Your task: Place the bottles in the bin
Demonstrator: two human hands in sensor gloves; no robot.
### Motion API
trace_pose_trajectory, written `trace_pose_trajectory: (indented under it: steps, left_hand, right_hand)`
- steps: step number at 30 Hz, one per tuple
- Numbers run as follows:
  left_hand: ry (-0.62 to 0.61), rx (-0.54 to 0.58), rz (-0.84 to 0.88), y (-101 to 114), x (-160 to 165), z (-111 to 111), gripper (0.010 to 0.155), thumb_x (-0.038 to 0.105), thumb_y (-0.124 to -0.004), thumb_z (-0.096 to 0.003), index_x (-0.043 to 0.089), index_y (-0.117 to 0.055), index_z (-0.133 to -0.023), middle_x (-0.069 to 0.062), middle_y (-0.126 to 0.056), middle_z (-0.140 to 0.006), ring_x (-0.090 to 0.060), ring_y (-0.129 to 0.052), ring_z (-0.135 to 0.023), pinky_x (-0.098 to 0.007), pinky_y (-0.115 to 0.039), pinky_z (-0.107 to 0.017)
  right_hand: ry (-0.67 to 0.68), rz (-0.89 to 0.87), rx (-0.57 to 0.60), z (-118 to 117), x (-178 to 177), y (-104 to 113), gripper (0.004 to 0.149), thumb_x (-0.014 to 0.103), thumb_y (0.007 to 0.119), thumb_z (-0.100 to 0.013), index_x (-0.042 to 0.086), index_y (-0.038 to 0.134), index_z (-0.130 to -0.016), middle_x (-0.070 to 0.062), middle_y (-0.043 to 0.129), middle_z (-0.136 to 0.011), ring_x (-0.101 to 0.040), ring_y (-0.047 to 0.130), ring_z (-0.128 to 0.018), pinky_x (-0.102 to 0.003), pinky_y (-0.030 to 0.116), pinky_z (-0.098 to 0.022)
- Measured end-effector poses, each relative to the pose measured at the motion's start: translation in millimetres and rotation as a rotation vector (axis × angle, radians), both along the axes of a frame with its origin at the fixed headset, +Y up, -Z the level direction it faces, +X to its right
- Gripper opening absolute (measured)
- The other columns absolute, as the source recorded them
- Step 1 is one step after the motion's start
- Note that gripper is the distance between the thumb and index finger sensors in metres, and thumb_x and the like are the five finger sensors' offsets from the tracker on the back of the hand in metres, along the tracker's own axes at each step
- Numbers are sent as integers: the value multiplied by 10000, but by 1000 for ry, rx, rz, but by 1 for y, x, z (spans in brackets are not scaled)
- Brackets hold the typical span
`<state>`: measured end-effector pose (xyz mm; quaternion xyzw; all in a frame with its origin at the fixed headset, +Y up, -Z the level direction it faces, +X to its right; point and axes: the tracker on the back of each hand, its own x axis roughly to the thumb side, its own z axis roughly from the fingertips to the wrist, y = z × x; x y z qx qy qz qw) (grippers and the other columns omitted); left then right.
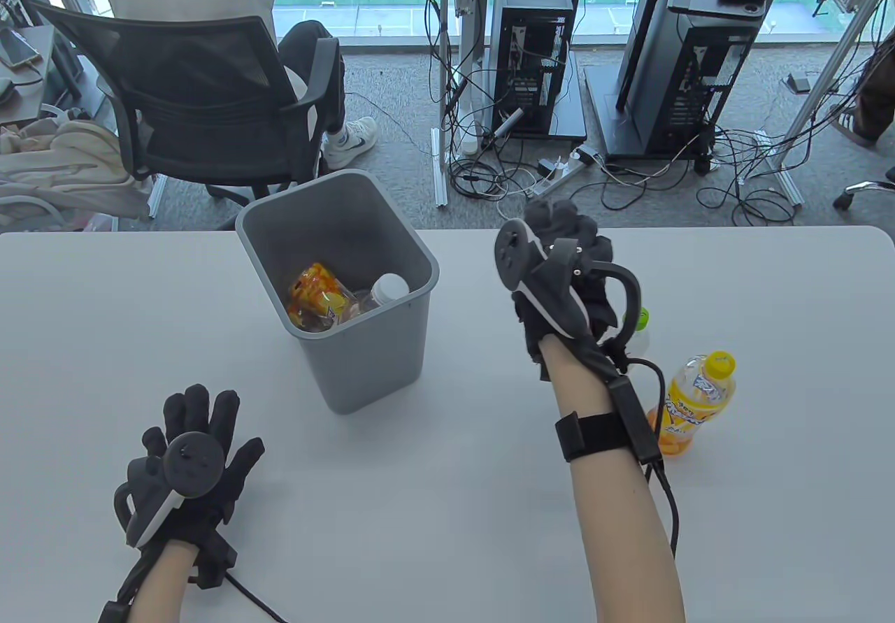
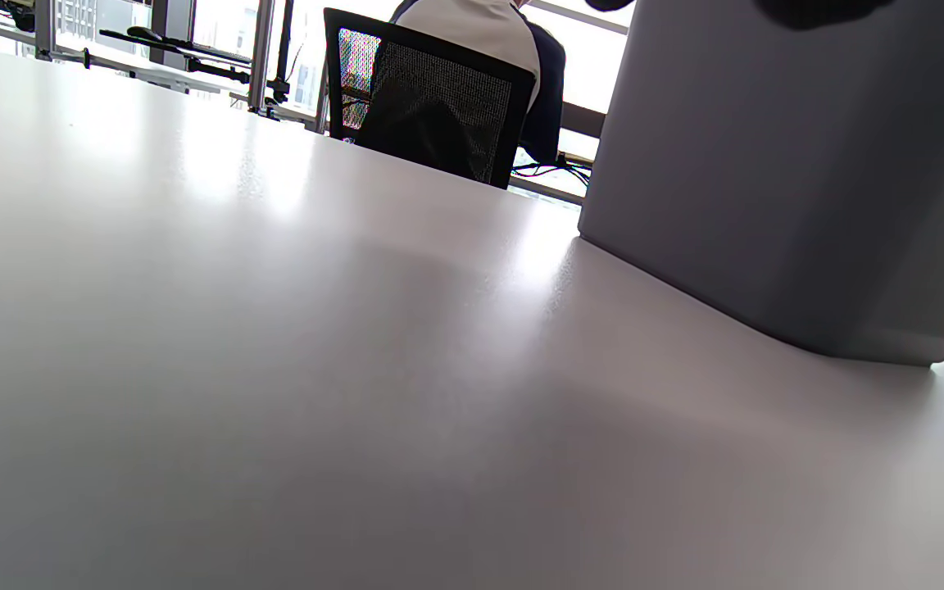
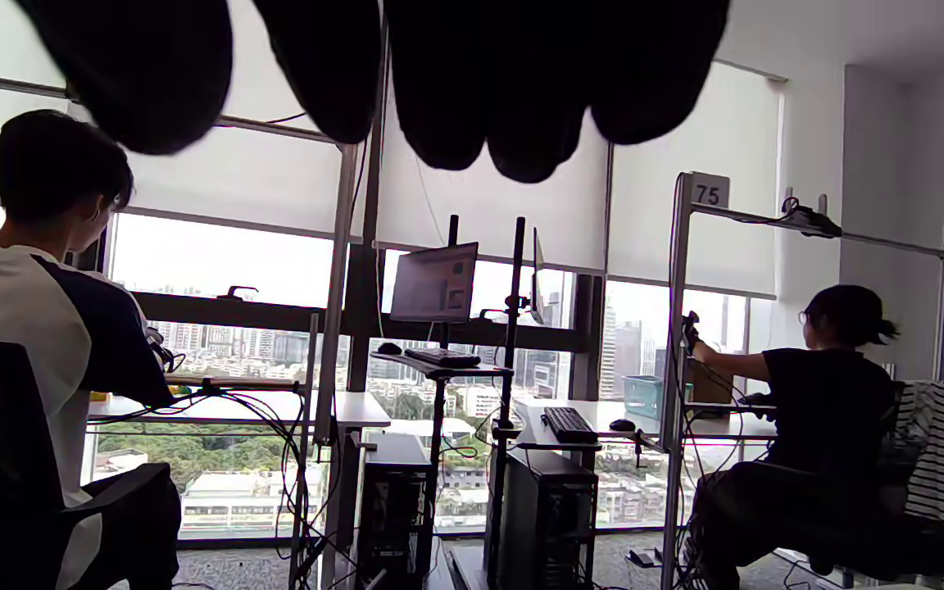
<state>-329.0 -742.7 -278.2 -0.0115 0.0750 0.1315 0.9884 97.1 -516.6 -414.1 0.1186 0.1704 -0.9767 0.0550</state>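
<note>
Left grip (image 1: 189, 462): fingers spread, flat on counter (image 1: 447, 511), lower left.
Right grip (image 1: 559, 266): empty, raised mid-frame; closure unclear.
Advice: lower onto yellow-capped bottle (image 1: 696, 403); carry it over bin (image 1: 349, 287).

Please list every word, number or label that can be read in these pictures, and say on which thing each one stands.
"75": on the small white sign plate atop the metal frame post, right wrist view.
Label of the upright orange drink bottle with yellow cap on the white table: print too blurred to read.
Label of the orange bottle lying in the grey plastic bin: too small to read.
No other readable text.
</note>
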Motion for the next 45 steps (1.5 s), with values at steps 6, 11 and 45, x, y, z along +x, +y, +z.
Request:
trace_pose_trajectory:
  steps: [6, 11, 45]
  left_hand:
    - [0, -7, -7, 0, 1, 0, 789, 705, -552, -497, 396, -269, -1166, 17, -106, -1282, -306, -83, -1213, -630, -177, -848]
    - [-1, -19, -17, -1, 2, -1, 788, 704, -551, -499, 396, -266, -1166, 15, -105, -1281, -308, -82, -1212, -631, -176, -847]
    - [-3, -31, -30, -2, 5, -2, 788, 705, -549, -500, 396, -264, -1167, 17, -101, -1281, -306, -80, -1213, -633, -175, -847]
  right_hand:
    - [-149, 72, -94, -6, 57, -25, 673, 560, 729, -455, 341, 554, -1066, -38, 620, -1131, -346, 687, -973, -506, 645, -722]
    - [-227, 55, -229, -8, 88, -52, 685, 568, 725, -453, 344, 543, -1073, -43, 639, -1122, -349, 705, -959, -503, 654, -714]
    - [-20, -227, 109, 9, 41, 4, 582, 485, 831, -412, 328, 678, -952, 19, 851, -893, -278, 851, -819, -463, 721, -671]
